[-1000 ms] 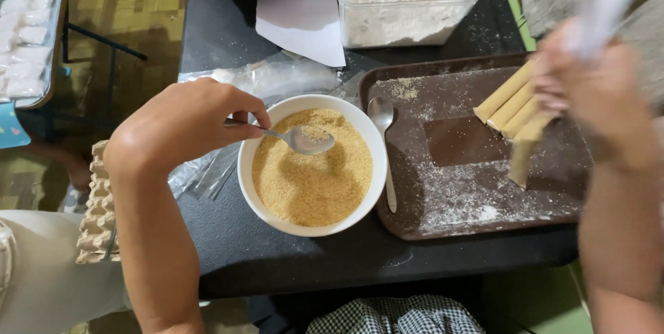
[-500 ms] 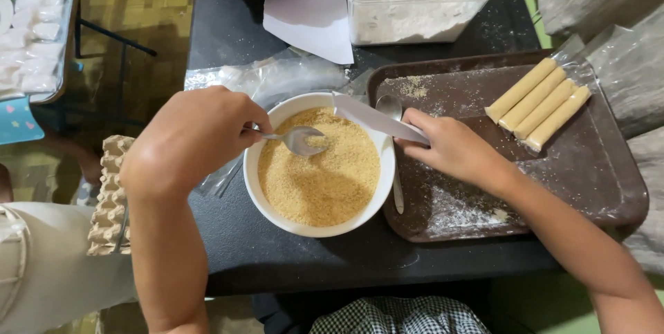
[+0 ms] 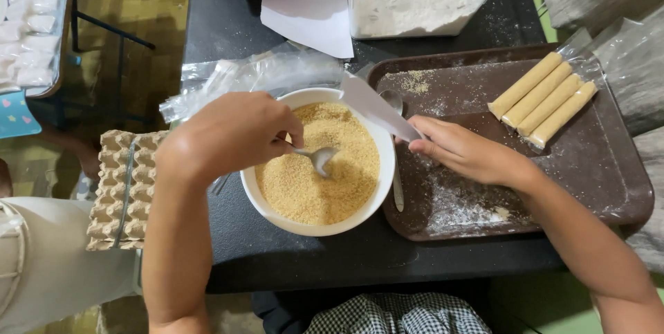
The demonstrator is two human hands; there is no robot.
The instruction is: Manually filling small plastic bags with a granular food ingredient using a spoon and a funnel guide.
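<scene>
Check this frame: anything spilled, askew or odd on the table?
White powder and some crumbs lie scattered over the brown tray, mostly near the right hand. A second spoon lies on that tray beside the bowl.

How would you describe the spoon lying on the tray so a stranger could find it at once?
Start at the brown rectangular plastic tray on the black table. Along its left edge, beside the round white bowl of golden crumbs, lies a slim metal spoon. Unlike the spoon in the left hand, nobody holds it.
</scene>
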